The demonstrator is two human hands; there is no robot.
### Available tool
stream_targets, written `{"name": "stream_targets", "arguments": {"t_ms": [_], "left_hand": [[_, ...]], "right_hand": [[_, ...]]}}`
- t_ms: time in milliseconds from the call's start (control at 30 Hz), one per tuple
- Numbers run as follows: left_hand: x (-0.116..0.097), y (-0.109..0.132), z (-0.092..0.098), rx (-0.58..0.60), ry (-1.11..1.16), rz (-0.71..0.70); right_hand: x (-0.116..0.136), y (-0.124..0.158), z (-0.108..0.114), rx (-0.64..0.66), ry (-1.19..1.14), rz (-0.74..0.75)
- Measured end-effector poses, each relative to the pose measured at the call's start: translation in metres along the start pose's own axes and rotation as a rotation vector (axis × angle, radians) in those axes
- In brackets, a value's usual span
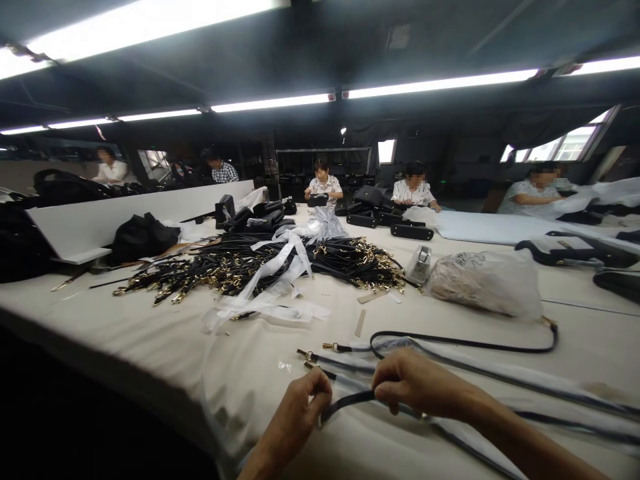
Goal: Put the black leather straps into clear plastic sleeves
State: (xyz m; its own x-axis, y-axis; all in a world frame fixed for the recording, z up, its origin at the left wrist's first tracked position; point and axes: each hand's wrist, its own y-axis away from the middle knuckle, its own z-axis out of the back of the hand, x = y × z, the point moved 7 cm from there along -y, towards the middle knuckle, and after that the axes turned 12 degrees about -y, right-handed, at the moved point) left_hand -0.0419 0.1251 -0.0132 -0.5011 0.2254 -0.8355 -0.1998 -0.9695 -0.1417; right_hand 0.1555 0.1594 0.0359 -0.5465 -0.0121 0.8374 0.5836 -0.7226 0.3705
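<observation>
Near the front edge of the cloth-covered table, my left hand pinches the metal-clasp end of a black strap. To its right, my right hand is closed on the same strap, which arches between the two hands. More black straps with gold clasps lie beside and beneath my hands, partly covered with thin translucent wrapping and running off to the right. One bare black strap curves in a loop behind my right hand.
Behind lies a large heap of black straps with gold clasps, white strips draped over it. A plastic bag and a small clear box stand right of it. Black bags lie farther back, where several people sit.
</observation>
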Motion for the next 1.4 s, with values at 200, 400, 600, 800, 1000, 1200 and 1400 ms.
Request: {"name": "stream_targets", "arguments": {"t_ms": [200, 400, 600, 800, 1000, 1200, 1400], "left_hand": [[-0.043, -0.003, 0.007, -0.337, -0.134, -0.209], [-0.099, 0.000, -0.015, -0.337, -0.290, -0.552], [-0.109, -0.009, -0.003, -0.198, -0.164, -0.390], [-0.084, -0.020, -0.023, 0.200, 0.026, -0.114], [-0.088, -0.010, -0.026, -0.075, -0.466, -0.484], [-0.097, -0.013, -0.032, -0.115, -0.438, -0.467], [-0.068, -0.024, -0.010, -0.145, -0.065, -0.165]], "right_hand": [[0.007, 0.003, -0.004, 0.030, -0.201, -0.025], [0.028, 0.017, -0.015, 0.188, -0.341, 0.115], [0.021, 0.034, -0.003, 0.024, -0.452, 0.148], [0.025, 0.062, 0.027, -0.174, -0.048, 0.157], [0.002, 0.065, 0.041, -0.156, -0.184, 0.050], [-0.005, 0.044, 0.021, -0.231, -0.268, 0.118], [0.003, 0.057, 0.020, 0.015, -0.318, 0.125]]}}
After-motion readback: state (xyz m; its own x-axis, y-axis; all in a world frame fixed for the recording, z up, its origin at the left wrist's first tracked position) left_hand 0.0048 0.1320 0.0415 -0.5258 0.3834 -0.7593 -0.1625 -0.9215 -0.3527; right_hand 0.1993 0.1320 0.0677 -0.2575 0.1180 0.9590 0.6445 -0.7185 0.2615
